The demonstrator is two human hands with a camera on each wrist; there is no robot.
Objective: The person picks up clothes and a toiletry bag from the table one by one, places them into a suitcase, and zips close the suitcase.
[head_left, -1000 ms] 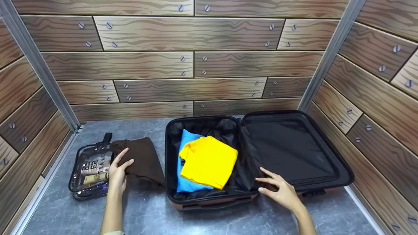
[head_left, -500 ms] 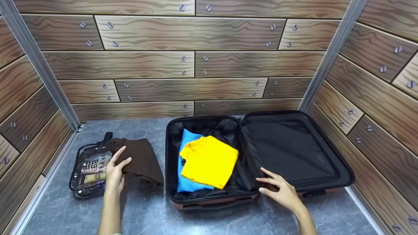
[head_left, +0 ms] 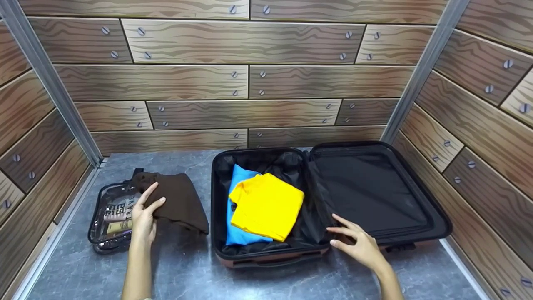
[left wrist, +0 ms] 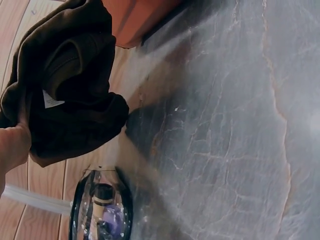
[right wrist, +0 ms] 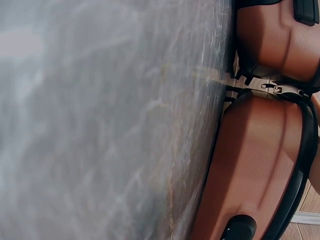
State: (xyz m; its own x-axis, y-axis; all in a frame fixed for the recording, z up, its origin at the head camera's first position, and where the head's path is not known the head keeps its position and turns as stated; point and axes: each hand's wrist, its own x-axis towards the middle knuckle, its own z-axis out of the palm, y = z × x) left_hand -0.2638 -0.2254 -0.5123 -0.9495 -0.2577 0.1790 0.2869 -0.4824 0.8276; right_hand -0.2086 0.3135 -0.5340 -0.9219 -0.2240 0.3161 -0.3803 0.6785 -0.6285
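My left hand [head_left: 143,217] grips the near left edge of a folded dark brown garment [head_left: 180,201], thumb on top. In the left wrist view the brown garment [left wrist: 65,85] hangs a little above the grey table, with a white label showing. An open suitcase [head_left: 416,246] lies to the right. Its left half holds a yellow folded garment [head_left: 266,206] on top of a blue one [head_left: 241,237]. The right half [head_left: 366,191] shows only black lining. My right hand [head_left: 354,241] rests with straight fingers on the suitcase's front rim, between the two halves.
A clear toiletry bag [head_left: 109,223] with bottles lies at the far left, partly under the brown garment; it also shows as the clear bag [left wrist: 100,210]. Wood-pattern walls close in the grey table [head_left: 187,275] on three sides. The suitcase's orange-brown shell [right wrist: 255,165] fills the right wrist view.
My left hand has raised the brown garment slightly and drawn it a little to the left and away from me. The right hand has stayed on the suitcase rim.
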